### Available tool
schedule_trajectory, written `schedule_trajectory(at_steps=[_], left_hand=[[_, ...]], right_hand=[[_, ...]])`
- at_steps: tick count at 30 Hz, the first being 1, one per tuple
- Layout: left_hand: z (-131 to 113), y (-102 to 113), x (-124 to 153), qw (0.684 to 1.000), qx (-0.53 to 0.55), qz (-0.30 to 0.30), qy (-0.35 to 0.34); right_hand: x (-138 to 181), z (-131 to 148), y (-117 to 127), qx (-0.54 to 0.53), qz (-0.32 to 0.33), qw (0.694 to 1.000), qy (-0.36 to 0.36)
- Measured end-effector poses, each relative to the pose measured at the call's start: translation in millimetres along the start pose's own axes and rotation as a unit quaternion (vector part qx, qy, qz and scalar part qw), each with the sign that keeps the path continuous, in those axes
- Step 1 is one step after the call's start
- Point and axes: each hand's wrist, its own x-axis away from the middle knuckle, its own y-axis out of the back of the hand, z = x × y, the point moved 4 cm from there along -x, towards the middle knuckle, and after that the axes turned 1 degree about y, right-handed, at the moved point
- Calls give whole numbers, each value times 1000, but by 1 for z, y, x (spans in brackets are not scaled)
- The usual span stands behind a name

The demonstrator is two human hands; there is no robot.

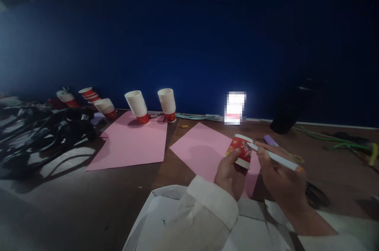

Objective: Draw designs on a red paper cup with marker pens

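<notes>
My left hand wraps the red paper cup from below, tipped on its side above the near pink sheet so its printed wall faces me. My right hand pinches a white pen, tip at the cup's rim, fingers closed narrow round the barrel. The cup is red with a white lip; its print looks like cartoon figures, though it's too dim to be sure. More cup stacks lean along the blue wall
</notes>
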Motion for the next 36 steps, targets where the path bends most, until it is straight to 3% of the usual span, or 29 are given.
schedule_trajectory(at_steps=[36], left_hand=[[-2,4,-6,1000,25,-13,-8]], right_hand=[[-4,4,1,20,4,999,43]])
